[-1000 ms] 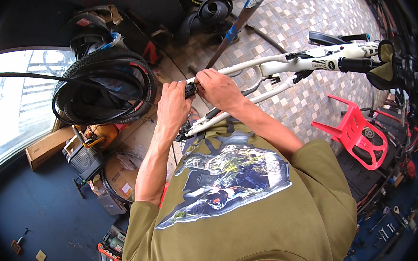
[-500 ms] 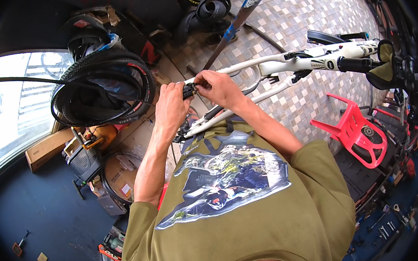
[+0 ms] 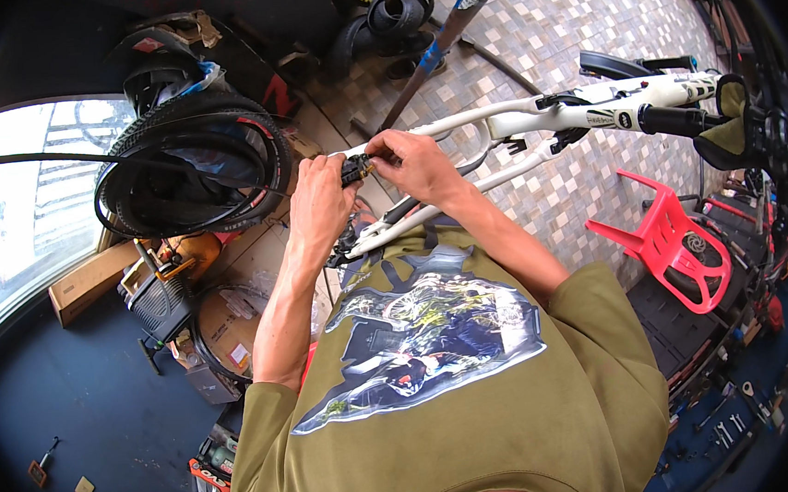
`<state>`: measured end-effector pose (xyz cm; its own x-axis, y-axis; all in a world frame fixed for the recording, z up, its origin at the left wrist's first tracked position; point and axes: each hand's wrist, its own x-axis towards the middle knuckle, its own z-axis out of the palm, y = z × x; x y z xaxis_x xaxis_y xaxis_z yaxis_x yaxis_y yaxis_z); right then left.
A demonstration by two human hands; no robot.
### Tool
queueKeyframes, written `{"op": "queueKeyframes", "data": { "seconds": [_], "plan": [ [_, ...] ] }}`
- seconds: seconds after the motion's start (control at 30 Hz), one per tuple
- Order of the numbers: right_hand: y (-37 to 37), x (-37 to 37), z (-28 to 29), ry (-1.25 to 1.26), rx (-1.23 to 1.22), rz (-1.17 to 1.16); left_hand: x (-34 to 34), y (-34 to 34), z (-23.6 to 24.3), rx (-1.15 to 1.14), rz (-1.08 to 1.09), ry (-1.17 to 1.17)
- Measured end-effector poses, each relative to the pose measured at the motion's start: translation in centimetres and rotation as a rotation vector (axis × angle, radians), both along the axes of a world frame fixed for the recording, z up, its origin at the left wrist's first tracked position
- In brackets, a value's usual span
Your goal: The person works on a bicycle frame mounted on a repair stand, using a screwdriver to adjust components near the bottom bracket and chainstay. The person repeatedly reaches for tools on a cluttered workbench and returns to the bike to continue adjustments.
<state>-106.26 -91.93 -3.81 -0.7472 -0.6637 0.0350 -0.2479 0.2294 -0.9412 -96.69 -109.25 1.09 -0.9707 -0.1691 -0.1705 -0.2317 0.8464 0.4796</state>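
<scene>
Near the rear end of a white bicycle frame (image 3: 514,125), my two hands meet over a small black part (image 3: 354,169) that looks like a brake caliper. My left hand (image 3: 316,197) is closed round its left side. From the right, my right hand (image 3: 416,168) has thumb and forefinger pinched at its other end, where a little brass-coloured piece (image 3: 365,166) shows. The fingers partly hide both pieces, so I cannot tell whether the brass piece is separate. Below my hands, a dark mechanism (image 3: 346,248) sits at the end of the frame's lower tube.
Several tyres (image 3: 121,189) hang at the left beside a bright window. A blue stand post (image 3: 451,33) rises behind the frame. To the right stands a red plastic chair (image 3: 676,242) with a disc rotor near it. Tools (image 3: 732,423) lie at lower right; cardboard boxes (image 3: 225,333) sit at left.
The black part has tilted slightly between my hands, and more of the brass-coloured piece shows. Both hands have shifted a little to the left and keep their grip.
</scene>
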Motion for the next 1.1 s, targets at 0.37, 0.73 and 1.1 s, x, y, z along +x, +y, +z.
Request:
{"op": "queueKeyframes", "data": {
  "seconds": [0.37, 0.73, 1.1],
  "plan": [
    [-0.7, -0.2, 0.4, 0.197, 0.112, 0.049, 0.0, 0.1, -0.1, -0.009, 0.009, 0.001],
    [-0.8, -0.4, -0.2, 0.418, 0.155, 0.105, -0.2, -0.1, 0.0, -0.013, 0.010, -0.020],
    [-0.6, -1.1, 0.9, 0.386, 0.181, 0.120, -0.3, 0.0, 0.6, -0.013, 0.000, -0.069]
  ]
}}
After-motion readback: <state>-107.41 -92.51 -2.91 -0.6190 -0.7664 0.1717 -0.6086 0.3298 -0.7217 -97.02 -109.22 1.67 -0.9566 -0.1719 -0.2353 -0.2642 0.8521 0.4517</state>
